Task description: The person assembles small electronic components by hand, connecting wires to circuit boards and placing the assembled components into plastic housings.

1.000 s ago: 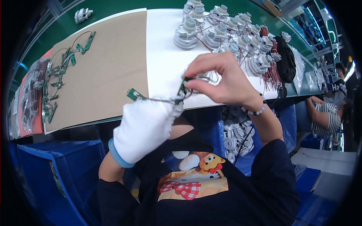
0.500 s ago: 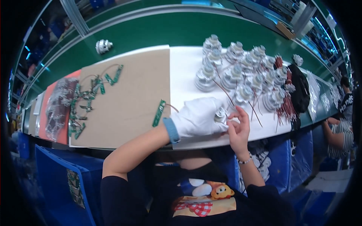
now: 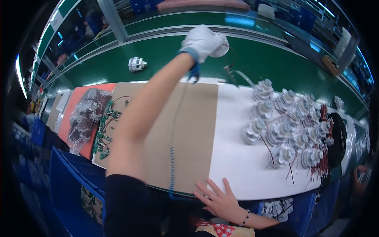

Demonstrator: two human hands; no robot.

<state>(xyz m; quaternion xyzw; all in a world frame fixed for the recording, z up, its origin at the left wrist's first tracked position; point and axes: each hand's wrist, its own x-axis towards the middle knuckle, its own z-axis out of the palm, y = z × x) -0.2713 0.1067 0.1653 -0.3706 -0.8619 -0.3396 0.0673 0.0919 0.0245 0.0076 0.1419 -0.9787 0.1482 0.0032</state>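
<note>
My left hand (image 3: 200, 42), in a white glove, is stretched out over the green belt at the far side. It grips a round white lamp-like part (image 3: 220, 48); a wire and a small circuit board (image 3: 230, 72) trail from that part. A blue wrist strap with a coiled cord (image 3: 172, 168) hangs from this arm. At the table's near edge my right hand (image 3: 222, 202) lies bare and flat, fingers spread, holding nothing. Several similar white parts (image 3: 281, 132), some with brown wires, stand on the white sheet to the right.
Green circuit boards (image 3: 103, 136) lie left on the brown sheet (image 3: 193, 138), partly behind my forearm. Beside them is a clear bag (image 3: 87, 114) of small parts. Another white part (image 3: 136, 64) sits on the belt (image 3: 166, 51). Blue bins (image 3: 65, 185) stand below; metal posts (image 3: 112, 19) rise behind.
My left hand has carried the white part and the attached board from near my body to the far belt. My right hand has left the part and come down onto the near edge.
</note>
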